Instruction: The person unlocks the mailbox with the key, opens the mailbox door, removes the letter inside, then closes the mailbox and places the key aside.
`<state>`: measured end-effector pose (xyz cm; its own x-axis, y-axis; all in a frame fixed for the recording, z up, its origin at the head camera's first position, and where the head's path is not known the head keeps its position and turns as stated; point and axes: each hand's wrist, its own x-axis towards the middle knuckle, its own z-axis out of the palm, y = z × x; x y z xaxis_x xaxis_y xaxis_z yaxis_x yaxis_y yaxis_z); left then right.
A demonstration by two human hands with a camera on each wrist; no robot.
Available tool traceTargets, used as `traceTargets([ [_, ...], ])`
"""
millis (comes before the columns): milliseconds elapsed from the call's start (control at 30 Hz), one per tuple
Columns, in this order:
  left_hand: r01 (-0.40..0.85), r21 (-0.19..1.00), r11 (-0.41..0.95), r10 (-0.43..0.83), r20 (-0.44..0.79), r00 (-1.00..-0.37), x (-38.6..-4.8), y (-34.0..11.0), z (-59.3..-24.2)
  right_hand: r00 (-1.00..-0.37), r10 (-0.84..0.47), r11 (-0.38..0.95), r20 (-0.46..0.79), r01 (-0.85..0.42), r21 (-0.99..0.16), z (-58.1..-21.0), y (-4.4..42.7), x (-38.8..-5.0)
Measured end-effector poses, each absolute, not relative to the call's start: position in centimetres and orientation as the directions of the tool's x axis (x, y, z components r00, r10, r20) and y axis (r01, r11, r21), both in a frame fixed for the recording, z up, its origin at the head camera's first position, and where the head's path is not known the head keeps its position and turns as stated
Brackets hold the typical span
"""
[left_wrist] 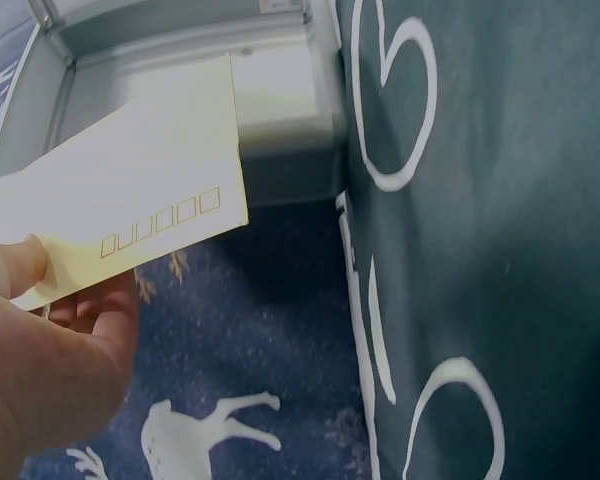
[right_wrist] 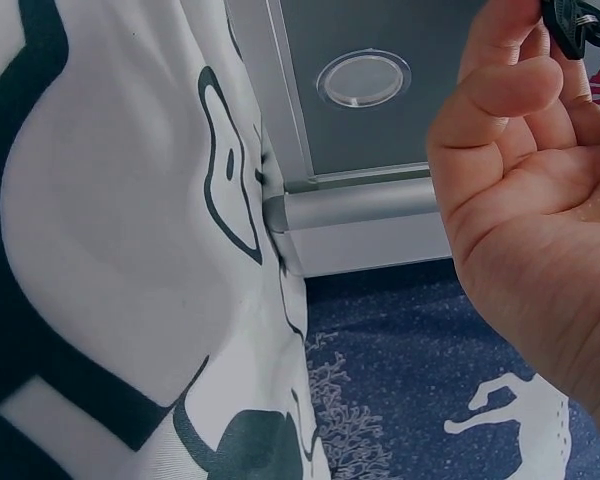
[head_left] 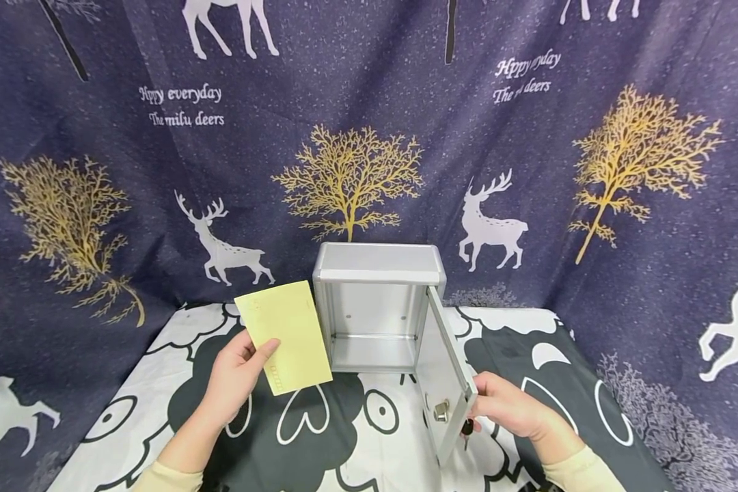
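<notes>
My left hand pinches a yellow envelope, thumb on its front and fingers behind it. A row of small printed boxes shows along one edge of the envelope in the left wrist view. Right of it stands a small grey metal box, its door swung wide towards me. My right hand is at the door's free edge, fingers curled at a black-headed key on the outer side. Fingertips partly hide that key in the right wrist view. A metal lock sits on the door's inner face.
Under the box lies a black-and-white patterned cloth. A dark blue curtain with deer and golden trees hangs behind. The door's outer face carries a round clear fitting. Two small holes show in the box's back wall.
</notes>
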<state>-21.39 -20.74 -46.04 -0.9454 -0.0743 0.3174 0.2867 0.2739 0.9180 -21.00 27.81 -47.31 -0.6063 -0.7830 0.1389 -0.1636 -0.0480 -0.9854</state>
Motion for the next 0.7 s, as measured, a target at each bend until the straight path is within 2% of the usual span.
traceTargets([
  [333,0.205,0.937,0.284,-0.182,0.263,-0.948,-22.3,-22.8,-46.2,-0.597,-0.786,-0.066,0.16,-0.178,-0.982,-47.4,27.8,-21.0],
  [500,0.185,0.963,0.197,-0.153,0.217,-0.964,-23.1,-23.4,-47.2,-0.62,-0.772,-0.045,0.142,-0.169,-0.985,-47.3,27.7,-20.7],
  [700,0.122,0.975,0.186,-0.152,0.151,-0.977,-23.5,-24.2,-47.9,-0.631,-0.762,-0.02,0.143,-0.199,-0.98,-47.3,27.7,-20.7],
])
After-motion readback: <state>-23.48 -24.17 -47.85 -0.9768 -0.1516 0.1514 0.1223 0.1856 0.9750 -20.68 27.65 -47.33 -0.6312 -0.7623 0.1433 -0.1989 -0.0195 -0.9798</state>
